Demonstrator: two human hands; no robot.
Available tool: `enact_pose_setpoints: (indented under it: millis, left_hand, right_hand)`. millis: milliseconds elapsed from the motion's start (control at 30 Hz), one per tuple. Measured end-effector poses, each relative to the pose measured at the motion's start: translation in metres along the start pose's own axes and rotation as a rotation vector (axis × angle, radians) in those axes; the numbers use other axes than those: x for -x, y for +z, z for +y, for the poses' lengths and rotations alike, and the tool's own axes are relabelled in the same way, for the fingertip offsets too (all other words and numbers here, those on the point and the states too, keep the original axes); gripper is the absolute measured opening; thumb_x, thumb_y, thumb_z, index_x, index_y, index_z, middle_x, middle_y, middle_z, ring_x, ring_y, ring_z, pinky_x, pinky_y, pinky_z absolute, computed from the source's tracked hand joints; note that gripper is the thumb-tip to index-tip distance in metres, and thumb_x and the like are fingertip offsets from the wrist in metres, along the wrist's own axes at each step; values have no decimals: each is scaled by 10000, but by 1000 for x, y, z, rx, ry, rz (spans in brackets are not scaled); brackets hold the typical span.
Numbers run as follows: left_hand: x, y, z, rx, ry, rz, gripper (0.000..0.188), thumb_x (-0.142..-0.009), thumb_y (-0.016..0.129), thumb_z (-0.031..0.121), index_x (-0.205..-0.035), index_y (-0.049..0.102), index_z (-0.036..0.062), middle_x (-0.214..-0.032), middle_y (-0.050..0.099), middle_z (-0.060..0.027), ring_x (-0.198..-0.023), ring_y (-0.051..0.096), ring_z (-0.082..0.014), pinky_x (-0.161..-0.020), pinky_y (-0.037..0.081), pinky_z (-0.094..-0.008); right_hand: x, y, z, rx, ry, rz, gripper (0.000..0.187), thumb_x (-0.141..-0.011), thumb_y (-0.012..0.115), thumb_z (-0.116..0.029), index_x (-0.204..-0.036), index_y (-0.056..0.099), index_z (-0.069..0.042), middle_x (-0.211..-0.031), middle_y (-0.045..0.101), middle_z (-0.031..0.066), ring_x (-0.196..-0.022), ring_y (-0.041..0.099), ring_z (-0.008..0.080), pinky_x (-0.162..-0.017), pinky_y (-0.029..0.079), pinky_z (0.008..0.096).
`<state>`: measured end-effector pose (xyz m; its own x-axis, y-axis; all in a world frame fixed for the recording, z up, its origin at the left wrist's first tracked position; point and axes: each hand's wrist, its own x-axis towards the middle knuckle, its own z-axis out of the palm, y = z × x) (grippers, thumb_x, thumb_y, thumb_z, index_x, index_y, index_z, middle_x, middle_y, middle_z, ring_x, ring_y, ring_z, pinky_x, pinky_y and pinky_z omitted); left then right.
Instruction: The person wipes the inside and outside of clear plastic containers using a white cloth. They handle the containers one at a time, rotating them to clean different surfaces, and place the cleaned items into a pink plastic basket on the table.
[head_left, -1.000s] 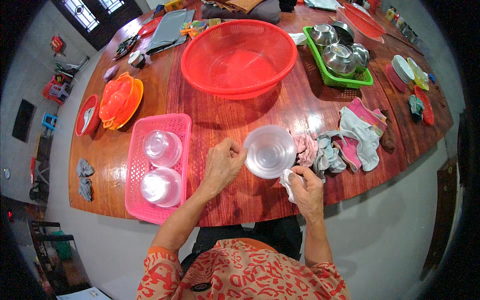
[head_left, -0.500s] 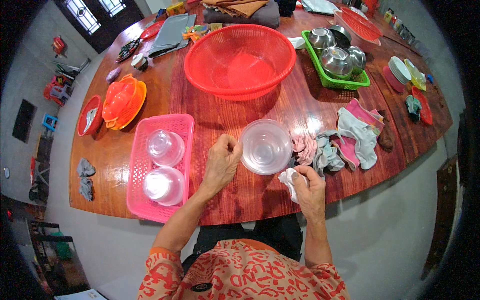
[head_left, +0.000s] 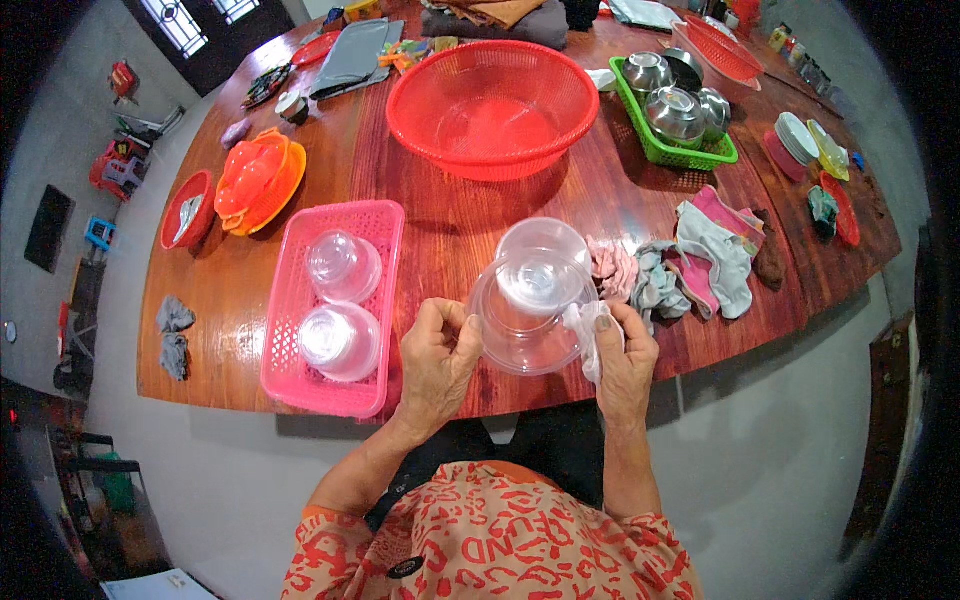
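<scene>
Between my hands is a round clear plastic bowl [head_left: 522, 350], held tilted over the near edge of the table. My left hand [head_left: 438, 362] pinches its left rim between thumb and fingers. My right hand [head_left: 626, 362] is closed on a crumpled white cloth [head_left: 586, 338], which presses against the bowl's right rim. Just beyond stands another clear bowl [head_left: 543, 232] on the table, partly seen through the held one. To the left, a pink perforated basket [head_left: 283, 335] holds two upturned clear bowls [head_left: 340, 342].
A large red basin-shaped basket [head_left: 490, 165] stands farther back. Crumpled cloths [head_left: 715, 255] lie at the right. A green basket [head_left: 690, 157] with several metal bowls is at the back right. Orange colanders [head_left: 258, 185] and a small red basket [head_left: 187, 210] sit at the left.
One clear bowl has come off the other and toward me, leaving a second standing behind. My left hand moved nearer with it; the white cloth now meets its right rim.
</scene>
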<state>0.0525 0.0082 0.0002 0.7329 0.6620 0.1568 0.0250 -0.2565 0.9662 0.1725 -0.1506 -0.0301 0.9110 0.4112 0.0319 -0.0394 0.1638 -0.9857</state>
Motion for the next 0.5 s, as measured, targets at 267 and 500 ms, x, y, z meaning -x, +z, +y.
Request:
enact_pose_setpoints:
  millis: [267,500]
  left_hand:
    - [55,-19,-22,68,90,-7,82,-881,515,-9,-858,439,10,-919,465,-56,-761,447,-76,-617,411,-224]
    - [77,-17,-30,715,-184,-220,745,-872,567,253,-1418,87,87,-1388,292,-198,-1182,481,-304,-836,529,-386]
  right_hand:
    - [48,4,-5,162,102,-85,178,-872,633,-130,-979,621,12,-806,630,3,-687,553,59,-599,468,226]
    - [62,17,9,81,159,-132,143,-895,608,-108,-963,615,17,-815,649,19,-699,569,61,-612,471,220]
